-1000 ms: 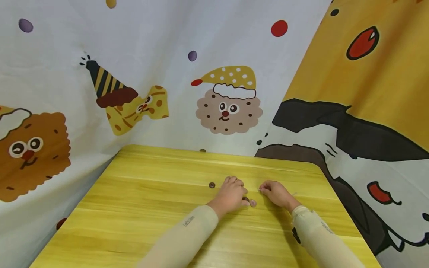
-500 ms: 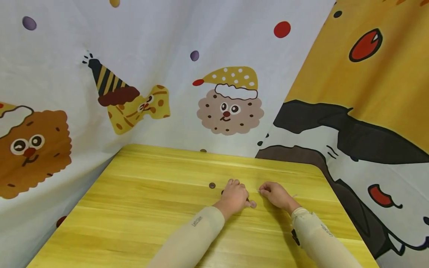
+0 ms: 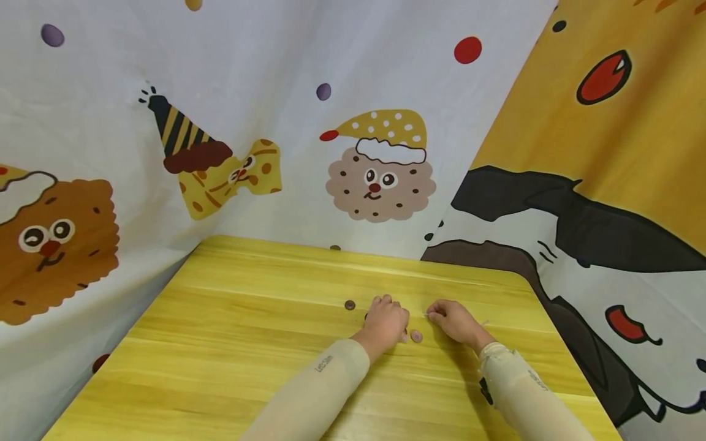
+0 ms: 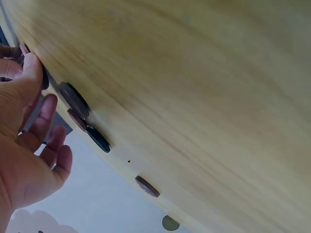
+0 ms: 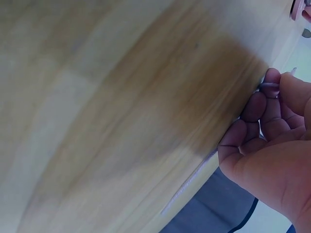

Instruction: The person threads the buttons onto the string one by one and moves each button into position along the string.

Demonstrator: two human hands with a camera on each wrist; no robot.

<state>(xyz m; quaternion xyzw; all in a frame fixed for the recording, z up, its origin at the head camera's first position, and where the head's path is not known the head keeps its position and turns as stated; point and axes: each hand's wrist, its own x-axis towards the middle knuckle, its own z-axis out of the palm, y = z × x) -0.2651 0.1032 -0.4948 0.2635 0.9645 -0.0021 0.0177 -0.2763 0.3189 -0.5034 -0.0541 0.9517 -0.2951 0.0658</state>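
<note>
In the head view my left hand [image 3: 385, 324] is low over the table, with its fingers curled. The left wrist view has its thumb and forefinger at the edge of a dark button [image 4: 45, 80], which the thumb partly hides. A pinkish button [image 3: 416, 336] lies just right of this hand. Under and beyond the palm are more buttons, among them a large dark brown one [image 4: 74, 99]. My right hand [image 3: 455, 320] pinches a thin white cord [image 5: 270, 86] between thumb and forefinger, a short end sticking out. Its tail [image 5: 187, 187] trails along the wood behind the hand.
A separate brown button [image 3: 350, 305] lies left of the left hand. The yellow wood-grain table [image 3: 231, 343] runs back to a white cloth wall [image 3: 298, 220] printed with cartoon figures. A second printed panel [image 3: 607, 294] hangs on the right.
My left hand has shifted slightly right, then its thumb has drawn back from the pinkish button, leaving a small gap. The right hand keeps its place, still pinching the cord.
</note>
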